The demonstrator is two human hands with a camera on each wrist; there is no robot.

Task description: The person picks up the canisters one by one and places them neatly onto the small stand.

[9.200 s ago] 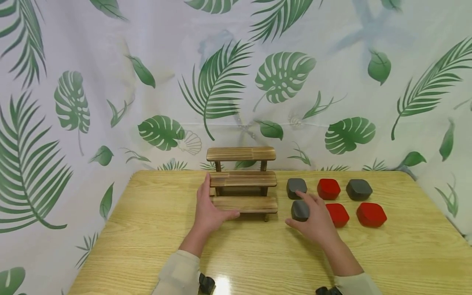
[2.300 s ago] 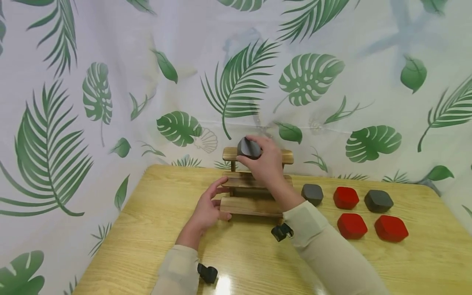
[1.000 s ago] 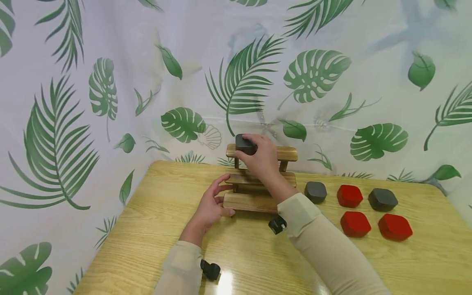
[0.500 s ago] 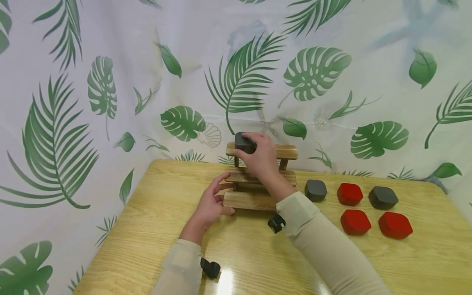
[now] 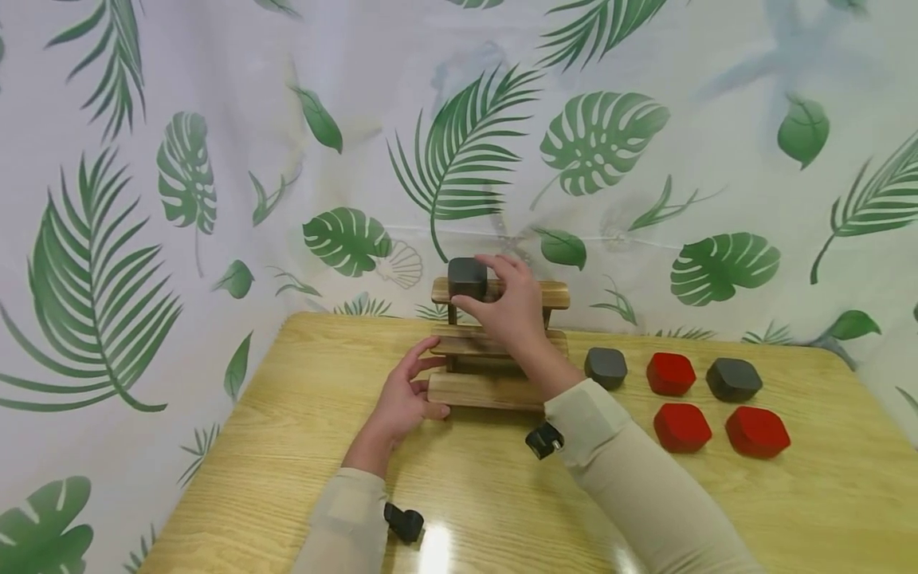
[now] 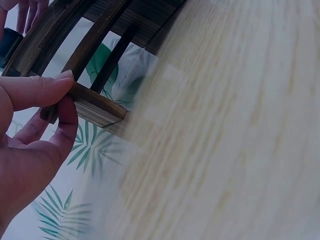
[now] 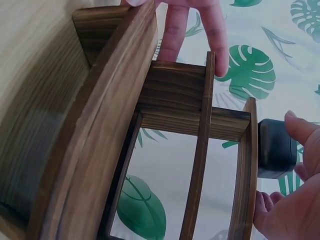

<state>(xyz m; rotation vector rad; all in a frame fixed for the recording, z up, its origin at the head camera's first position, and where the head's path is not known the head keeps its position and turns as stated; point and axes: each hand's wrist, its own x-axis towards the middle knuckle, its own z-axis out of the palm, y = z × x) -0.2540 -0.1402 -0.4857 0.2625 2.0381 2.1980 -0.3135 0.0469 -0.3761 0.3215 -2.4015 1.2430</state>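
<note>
Support seems to be why the left hand point(image 5: 403, 401) pinches the left end of the wooden stand point(image 5: 469, 343), perhaps stopping it sliding on the tabletop point(image 5: 488, 478). The right hand's point(image 5: 512, 311) grip is clamped on a dark gray block point(image 5: 466, 277), thumb nearer, fingers farther, probably to keep it level; it touches the top shelf point(image 5: 555, 295) near its left end. Three red blocks point(image 5: 681, 428) and two other gray blocks point(image 5: 733, 379) sit right of the stand, apart, likely for easy grasping.
</note>
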